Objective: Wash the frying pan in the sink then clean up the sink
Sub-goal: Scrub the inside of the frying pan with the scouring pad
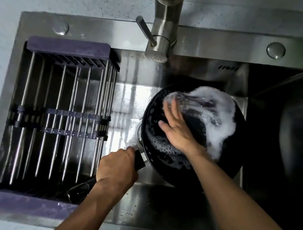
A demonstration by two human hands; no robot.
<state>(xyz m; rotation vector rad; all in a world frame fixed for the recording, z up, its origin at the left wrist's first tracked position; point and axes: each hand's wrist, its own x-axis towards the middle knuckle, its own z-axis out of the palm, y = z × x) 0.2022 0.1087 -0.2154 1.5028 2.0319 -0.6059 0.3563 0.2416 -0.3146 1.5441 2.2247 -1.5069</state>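
Holding a rack (59, 119) at left, steel sink (171, 208); frying pan (181, 172) tilted at right under the tap (163, 22), foam inside. Left hand (118, 166) grasping pan handle (140, 160). Right hand (176, 127) flat, fingers straight, pressing pan's soapy inside.

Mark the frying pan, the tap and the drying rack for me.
frying pan (154, 119): head view, on its soapy inner wall.
tap (160, 36): head view, on the upright steel body.
drying rack (67, 46): head view, on its purple far end.
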